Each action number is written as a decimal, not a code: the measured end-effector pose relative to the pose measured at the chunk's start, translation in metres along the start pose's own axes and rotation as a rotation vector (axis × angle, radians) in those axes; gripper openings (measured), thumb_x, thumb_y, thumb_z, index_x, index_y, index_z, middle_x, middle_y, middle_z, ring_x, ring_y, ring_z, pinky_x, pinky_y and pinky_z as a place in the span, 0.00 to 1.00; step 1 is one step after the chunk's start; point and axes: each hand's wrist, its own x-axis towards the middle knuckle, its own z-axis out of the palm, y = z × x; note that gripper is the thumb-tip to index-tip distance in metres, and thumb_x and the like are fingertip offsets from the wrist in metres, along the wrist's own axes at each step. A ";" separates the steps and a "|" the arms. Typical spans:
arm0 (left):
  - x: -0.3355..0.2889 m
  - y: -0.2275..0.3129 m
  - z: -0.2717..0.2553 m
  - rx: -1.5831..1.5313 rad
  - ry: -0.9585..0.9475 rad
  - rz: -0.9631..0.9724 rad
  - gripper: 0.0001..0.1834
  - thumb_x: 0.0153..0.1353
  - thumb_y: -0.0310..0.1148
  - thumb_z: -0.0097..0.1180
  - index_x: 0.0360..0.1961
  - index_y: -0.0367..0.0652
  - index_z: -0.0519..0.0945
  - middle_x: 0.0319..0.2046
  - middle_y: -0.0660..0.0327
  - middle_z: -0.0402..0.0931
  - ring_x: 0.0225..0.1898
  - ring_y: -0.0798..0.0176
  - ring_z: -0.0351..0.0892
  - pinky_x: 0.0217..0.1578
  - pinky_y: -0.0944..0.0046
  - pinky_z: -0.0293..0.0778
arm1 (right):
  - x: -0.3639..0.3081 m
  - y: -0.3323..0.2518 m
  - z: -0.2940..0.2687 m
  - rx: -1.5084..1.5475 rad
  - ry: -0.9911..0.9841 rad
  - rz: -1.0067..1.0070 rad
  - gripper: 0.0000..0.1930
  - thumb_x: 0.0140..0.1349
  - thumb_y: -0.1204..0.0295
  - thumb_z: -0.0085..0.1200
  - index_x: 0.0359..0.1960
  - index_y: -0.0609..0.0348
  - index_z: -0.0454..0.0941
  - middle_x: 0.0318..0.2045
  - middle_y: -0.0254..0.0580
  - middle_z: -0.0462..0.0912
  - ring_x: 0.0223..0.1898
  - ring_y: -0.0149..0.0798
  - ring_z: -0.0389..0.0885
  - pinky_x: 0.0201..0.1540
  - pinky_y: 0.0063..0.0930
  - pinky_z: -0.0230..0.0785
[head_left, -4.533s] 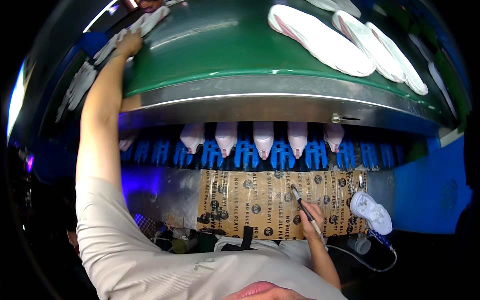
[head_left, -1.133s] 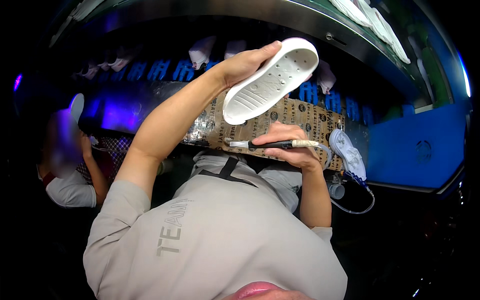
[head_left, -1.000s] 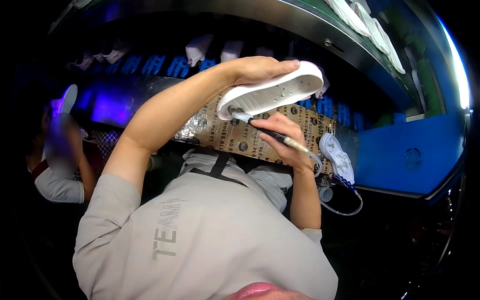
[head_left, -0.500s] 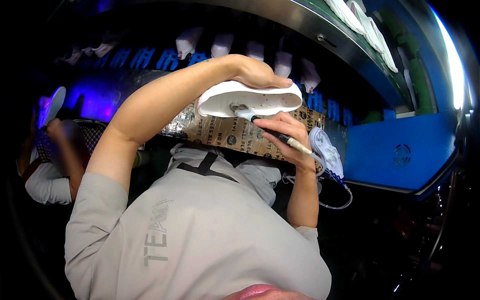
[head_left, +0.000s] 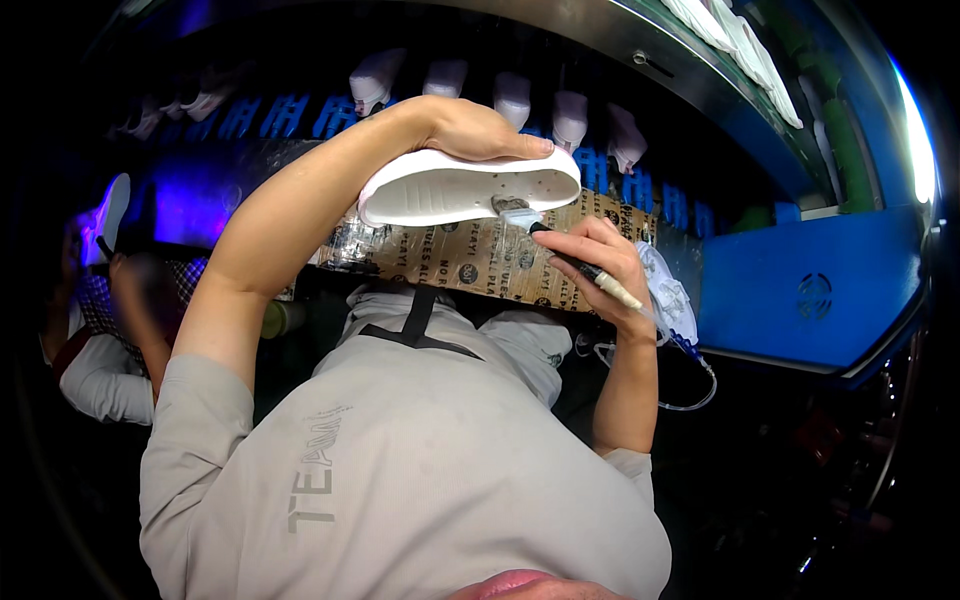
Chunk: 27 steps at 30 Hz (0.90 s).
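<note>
My left hand (head_left: pixel 488 134) is closed over the far edge of a white shoe sole (head_left: pixel 425 192), its thumb lying along the rim. Tilted toward me, the sole shows its hollow inner face, with ribs on the left part and small holes on the right. A flat brush (head_left: pixel 572 262) with a dark and cream handle is pinched in my right hand (head_left: pixel 615 268). Its bristles meet the inside of the sole near the close rim, right of the middle. From the handle's end a thin tube runs down past my right wrist.
Printed brown cardboard (head_left: pixel 470 255) covers the bench below the sole. A white shoe upper (head_left: pixel 665 290) lies right of my right hand, beside a blue machine panel (head_left: pixel 800 295). Blue holders (head_left: pixel 285 117) and pale shoes (head_left: pixel 512 98) line the back. A co-worker's arm (head_left: pixel 140 320) is at left.
The sole and my left hand have shifted left and slightly up. My right hand has moved right, and the brush tip now sits farther toward the sole's right end.
</note>
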 end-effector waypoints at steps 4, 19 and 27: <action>-0.004 -0.006 0.002 0.008 0.028 0.004 0.48 0.67 0.75 0.35 0.65 0.44 0.79 0.67 0.41 0.71 0.70 0.39 0.68 0.69 0.48 0.62 | -0.001 0.000 -0.003 0.079 -0.105 -0.002 0.19 0.52 0.76 0.70 0.48 0.48 0.89 0.27 0.33 0.80 0.30 0.34 0.73 0.37 0.28 0.65; 0.036 -0.057 0.066 -1.326 0.159 0.108 0.27 0.80 0.50 0.39 0.59 0.40 0.80 0.48 0.53 0.84 0.46 0.63 0.87 0.44 0.63 0.85 | 0.009 0.002 0.068 0.021 0.343 0.219 0.18 0.59 0.75 0.68 0.52 0.57 0.87 0.33 0.42 0.84 0.34 0.38 0.81 0.36 0.29 0.71; 0.026 -0.116 0.073 -1.634 0.054 0.279 0.32 0.80 0.49 0.25 0.66 0.36 0.70 0.50 0.41 0.82 0.49 0.46 0.87 0.43 0.51 0.88 | -0.004 0.002 0.066 0.610 0.341 0.374 0.16 0.63 0.75 0.63 0.53 0.63 0.85 0.35 0.38 0.84 0.34 0.30 0.79 0.38 0.24 0.69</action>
